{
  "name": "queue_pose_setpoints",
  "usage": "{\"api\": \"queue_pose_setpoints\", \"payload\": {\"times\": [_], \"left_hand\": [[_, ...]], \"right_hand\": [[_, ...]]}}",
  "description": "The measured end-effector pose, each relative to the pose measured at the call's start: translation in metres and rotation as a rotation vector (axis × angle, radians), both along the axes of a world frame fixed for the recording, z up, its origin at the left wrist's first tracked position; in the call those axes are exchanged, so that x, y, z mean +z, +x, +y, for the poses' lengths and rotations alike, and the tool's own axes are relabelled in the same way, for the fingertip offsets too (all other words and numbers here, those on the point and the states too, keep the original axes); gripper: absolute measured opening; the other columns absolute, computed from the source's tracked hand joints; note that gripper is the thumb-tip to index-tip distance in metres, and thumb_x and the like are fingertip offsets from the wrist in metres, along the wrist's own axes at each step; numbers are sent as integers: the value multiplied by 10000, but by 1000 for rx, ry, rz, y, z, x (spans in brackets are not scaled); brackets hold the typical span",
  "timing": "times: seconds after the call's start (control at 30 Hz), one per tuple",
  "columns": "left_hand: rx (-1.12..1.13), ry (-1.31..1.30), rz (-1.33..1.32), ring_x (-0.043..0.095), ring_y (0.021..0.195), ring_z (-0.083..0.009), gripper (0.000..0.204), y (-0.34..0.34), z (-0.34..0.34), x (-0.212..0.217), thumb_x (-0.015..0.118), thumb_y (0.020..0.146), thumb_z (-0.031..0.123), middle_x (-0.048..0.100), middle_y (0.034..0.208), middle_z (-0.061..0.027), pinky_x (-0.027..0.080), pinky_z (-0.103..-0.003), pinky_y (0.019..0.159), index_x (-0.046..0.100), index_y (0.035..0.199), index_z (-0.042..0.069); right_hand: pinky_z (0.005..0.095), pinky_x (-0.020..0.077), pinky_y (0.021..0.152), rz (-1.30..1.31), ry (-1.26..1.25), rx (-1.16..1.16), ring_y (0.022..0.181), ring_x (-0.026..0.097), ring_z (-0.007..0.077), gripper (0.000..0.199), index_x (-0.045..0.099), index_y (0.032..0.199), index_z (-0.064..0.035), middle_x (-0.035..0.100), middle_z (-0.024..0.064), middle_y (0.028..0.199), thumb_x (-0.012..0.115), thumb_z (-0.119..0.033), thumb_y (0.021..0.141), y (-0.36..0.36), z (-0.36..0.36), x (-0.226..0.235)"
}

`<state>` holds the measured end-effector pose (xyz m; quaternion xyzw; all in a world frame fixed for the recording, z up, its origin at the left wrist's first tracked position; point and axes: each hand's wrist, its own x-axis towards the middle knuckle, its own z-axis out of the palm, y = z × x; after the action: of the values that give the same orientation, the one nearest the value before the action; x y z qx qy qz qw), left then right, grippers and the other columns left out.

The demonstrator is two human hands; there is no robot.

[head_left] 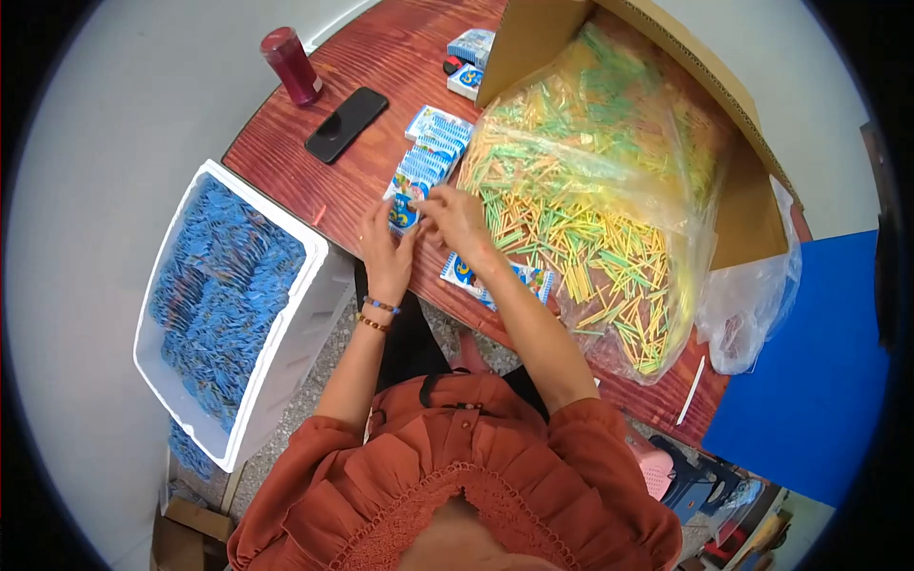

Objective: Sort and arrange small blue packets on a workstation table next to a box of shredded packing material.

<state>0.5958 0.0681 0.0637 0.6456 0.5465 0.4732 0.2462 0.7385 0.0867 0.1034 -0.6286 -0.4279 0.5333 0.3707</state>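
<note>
Both my hands meet at the near end of a row of overlapping blue-and-white packets (430,152) on the red-brown table. My left hand (386,255) has its fingers closed at the edge of the nearest small packet (402,213). From the other side, my right hand (457,225) pinches at that same packet with thumb and fingertips; its fingertips partly cover it. More blue-and-white packets (461,273) lie under and beside my right forearm. Right of my hands, thin yellow, green and orange sticks (609,262) spill from a see-through plastic bag (619,186).
A cardboard box (752,209) lies around the bag. At the left stands a white foam box (314,262) full of blue packets. A black phone (347,125) and a red-lidded jar (291,67) sit at the far left. A blue board (800,366) is at the right.
</note>
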Motion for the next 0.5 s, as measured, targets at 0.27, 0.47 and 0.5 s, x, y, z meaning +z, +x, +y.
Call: {"api": "queue_pose_setpoints", "payload": {"times": [0.27,0.47,0.5], "left_hand": [[81,109,321,461,1169,-360,602,4,2,-3,697,805,203,488,1252,-180,347,-455,964,443,1321,26],[51,131,197,463,1151,-353,561,7,-1,5,682,824,163,483,1250,-181,353,-440,963,448,1313,17],[25,180,199,470,1137,-345,513,10,-5,10,678,824,136,498,1227,-177,355,-433,964,476,1279,9]], "right_hand": [[373,463,714,-797,370,163,807,602,278,247,654,898,-21,620,134,822,678,-237,780,119,-101,26],[413,400,756,-909,417,255,850,526,308,223,594,819,-46,555,109,821,686,-235,745,139,-122,4],[406,414,716,-931,489,222,797,547,311,200,597,790,-41,580,111,801,667,-226,763,142,-126,5]]}}
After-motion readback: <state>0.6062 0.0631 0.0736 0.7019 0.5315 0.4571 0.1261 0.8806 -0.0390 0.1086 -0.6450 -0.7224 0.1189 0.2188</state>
